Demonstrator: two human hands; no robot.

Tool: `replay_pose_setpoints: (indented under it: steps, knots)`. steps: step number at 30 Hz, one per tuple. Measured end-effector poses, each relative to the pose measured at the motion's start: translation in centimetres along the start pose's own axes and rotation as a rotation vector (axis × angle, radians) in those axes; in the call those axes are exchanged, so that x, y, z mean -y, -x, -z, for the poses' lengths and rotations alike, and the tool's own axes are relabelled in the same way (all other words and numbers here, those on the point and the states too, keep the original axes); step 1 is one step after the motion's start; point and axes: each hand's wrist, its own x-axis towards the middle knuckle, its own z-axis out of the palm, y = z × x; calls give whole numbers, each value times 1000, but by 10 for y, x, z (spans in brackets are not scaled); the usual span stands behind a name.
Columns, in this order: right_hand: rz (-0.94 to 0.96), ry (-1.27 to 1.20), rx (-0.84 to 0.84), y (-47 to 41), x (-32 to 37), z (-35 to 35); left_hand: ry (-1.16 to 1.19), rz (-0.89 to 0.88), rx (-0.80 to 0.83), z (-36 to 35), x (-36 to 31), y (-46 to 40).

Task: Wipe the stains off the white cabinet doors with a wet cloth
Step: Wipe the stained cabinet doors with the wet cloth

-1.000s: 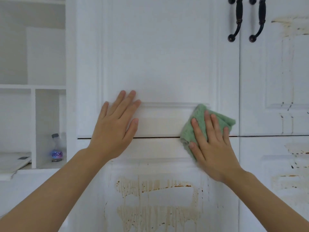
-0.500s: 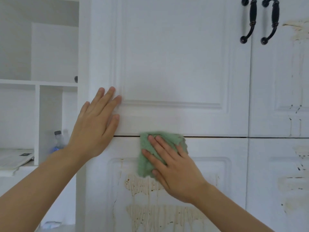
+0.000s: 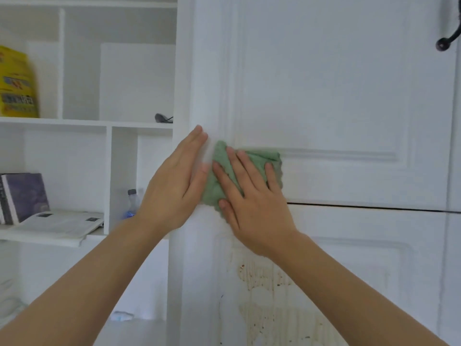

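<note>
White open shelving (image 3: 87,123) fills the left of the frame. Upper shelf: yellow package (image 3: 16,83) at far left, small dark object (image 3: 162,118) at its right end. Lower shelf (image 3: 50,236): upright dark book (image 3: 23,196) at left, open booklet (image 3: 59,221) lying flat, plastic bottle (image 3: 131,203) in the narrow cubby.

Bright, even, soft light w/ faint shadows; motion blur, esp. edges.

White open shelving (image 3: 87,123) fills the wall in soft, even light. On its upper shelf stands a yellow package (image 3: 16,83); below it lean dark books (image 3: 23,196) beside an open magazine (image 3: 62,222). Right of the magazine stands a plastic bottle (image 3: 131,203).
</note>
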Motion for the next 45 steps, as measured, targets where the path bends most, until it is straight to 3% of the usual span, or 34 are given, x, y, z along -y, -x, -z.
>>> replay_pose_setpoints:
  steps: [7, 13, 16, 21, 26, 29, 33, 40, 45]
  knots:
    - [231, 35, 117, 55, -1, -3, -230, -51, 96, 10, 12, 26]
    - [-158, 13, -47, -40, -1, 5, -76, 2, 126, 8, 13, 39]
    - [-217, -31, -65, -37, 23, -6, -18, -6, 88, 4, 13, 40]
    - [-1, -20, 33, 25, 42, -15, 59, 155, 57, 2, 17, 49]
    - [179, 19, 136, 71, 13, -6, -111, 61, 78, 3, 4, 43]
    - [24, 51, 79, 47, -22, 7, -181, 6, 39, -5, -1, 33]
    - [-349, 28, 26, 35, -61, 23, -189, -62, 48, -30, -19, 18]
    - [-600, -5, 53, 112, -103, 27, -143, -167, 179, -71, -60, 3]
    - [-937, -91, 18, 137, -125, 39, -201, -182, 236, -70, -58, 8]
